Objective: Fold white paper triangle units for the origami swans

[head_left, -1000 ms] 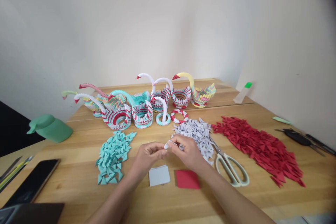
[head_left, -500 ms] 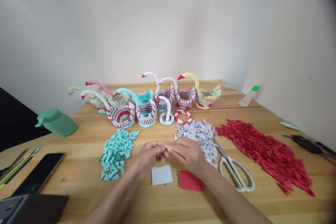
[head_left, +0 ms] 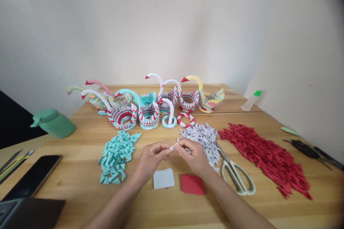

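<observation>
My left hand (head_left: pixel 152 159) and my right hand (head_left: pixel 192 156) meet above the wooden table (head_left: pixel 80 182), both pinching one small white paper piece (head_left: pixel 173 146) between their fingertips. Just below them lie a stack of white paper squares (head_left: pixel 163 178) and a stack of red paper squares (head_left: pixel 191 184). A pile of folded white triangles (head_left: pixel 201 137) sits right behind my right hand. A pile of teal triangles (head_left: pixel 116 155) lies to the left of my left hand.
Several modular paper swans (head_left: pixel 146 103) stand in a row at the back. A wide pile of red triangles (head_left: pixel 266 155) and pale green scissors (head_left: pixel 236 175) lie at the right. A green cap (head_left: pixel 52 123), a phone (head_left: pixel 32 177) and tools are at the left.
My hands stay together on the small white piece, with only slight finger shifts. The view has swung a little left and right.
</observation>
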